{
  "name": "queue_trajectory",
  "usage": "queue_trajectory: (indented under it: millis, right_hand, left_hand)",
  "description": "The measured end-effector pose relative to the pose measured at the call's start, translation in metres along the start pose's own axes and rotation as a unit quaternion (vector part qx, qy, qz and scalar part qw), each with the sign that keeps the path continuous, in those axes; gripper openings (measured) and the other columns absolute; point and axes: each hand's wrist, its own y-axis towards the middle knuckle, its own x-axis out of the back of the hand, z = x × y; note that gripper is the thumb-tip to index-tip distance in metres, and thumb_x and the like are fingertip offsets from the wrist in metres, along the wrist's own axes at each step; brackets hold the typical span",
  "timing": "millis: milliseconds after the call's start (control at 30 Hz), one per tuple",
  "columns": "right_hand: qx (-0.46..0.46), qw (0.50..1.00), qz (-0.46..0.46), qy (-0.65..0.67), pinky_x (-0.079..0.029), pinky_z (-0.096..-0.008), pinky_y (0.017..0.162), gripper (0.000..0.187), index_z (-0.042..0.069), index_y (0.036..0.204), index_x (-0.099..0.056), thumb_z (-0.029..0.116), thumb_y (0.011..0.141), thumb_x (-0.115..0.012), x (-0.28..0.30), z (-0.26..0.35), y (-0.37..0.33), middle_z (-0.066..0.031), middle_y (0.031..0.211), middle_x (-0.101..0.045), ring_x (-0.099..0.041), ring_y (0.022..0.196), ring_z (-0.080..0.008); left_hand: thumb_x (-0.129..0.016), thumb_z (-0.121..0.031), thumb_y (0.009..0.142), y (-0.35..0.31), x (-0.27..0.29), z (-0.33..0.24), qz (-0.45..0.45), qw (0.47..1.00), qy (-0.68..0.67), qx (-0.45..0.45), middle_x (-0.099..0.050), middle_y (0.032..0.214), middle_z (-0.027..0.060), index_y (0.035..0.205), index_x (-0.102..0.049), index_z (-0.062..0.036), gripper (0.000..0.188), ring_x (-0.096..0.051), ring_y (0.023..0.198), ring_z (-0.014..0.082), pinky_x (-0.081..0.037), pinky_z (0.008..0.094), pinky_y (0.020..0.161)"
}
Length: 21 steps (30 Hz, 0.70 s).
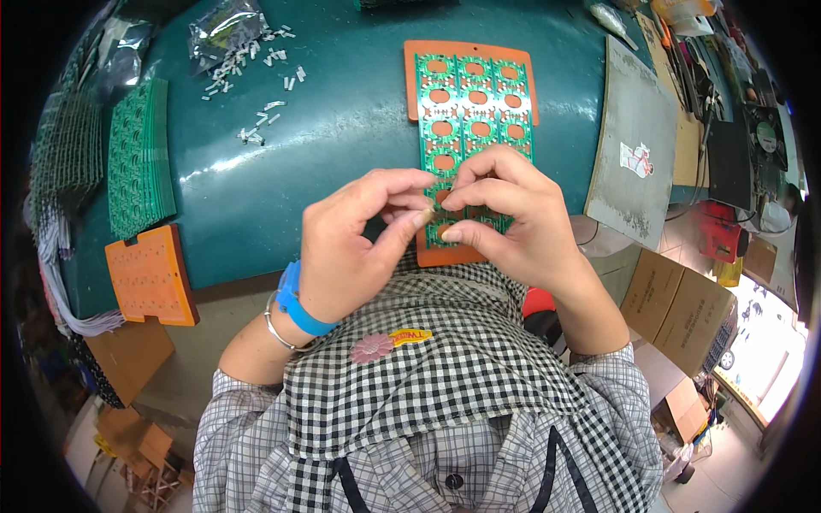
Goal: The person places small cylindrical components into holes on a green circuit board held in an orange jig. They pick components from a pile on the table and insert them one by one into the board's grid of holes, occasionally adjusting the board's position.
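A green circuit board panel [479,115] with rows of oval cut-outs lies on an orange fixture plate [449,256] in front of me. Over the panel's near left part, my left hand [359,222] is closed, its thumb against the curled fingers and its index finger stretched along the top. Whatever is in that pinch is too small to make out. My right hand [522,214] is bent over the panel beside it. Its thumb and index fingertips are apart near the oval cut-outs, with nothing visible between them. The hands hide part of the near rows.
Small white parts [227,77] lie scattered by a plastic bag [224,34] at the far left. Stacked green panels [137,158] and another orange plate [152,278] sit on the left. A grey board [633,145] and a cardboard box [676,312] are on the right.
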Motion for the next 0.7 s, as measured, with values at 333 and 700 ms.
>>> queue_trajectory:
  millis: [333,700]
  right_hand:
    - [-0.024,0.997,-0.022,0.074,-0.051,-0.0289,0.077,0.011,0.001,0.085,-0.068,-0.002,0.078,-0.076,0.025,-0.006,0.029,-0.0062,0.096,-0.064,-0.063,0.088,-0.016]
    - [-0.101,0.994,-0.021,-0.041,-0.048,-0.0264,0.068,0.008,-0.002,0.085,-0.068,0.003,0.082,-0.074,0.074,-0.071,0.08,-0.0039,0.101,-0.065,-0.055,0.074,-0.0109]
  left_hand:
    - [-0.079,0.005,0.073,0.007,0.04,0.015,-0.077,0.964,0.216,-0.132,-0.073,0.096,0.0112,0.1,-0.072,-0.0043,0.029,-0.07,0.09,0.0295,-0.056,0.0366,0.079]
    - [-0.079,-0.003,0.079,0.048,0.127,0.084,-0.063,0.924,0.378,-0.014,-0.064,0.103,0.0065,0.103,-0.074,-0.008,0.025,-0.058,0.099,0.0271,-0.049,0.0354,0.084]
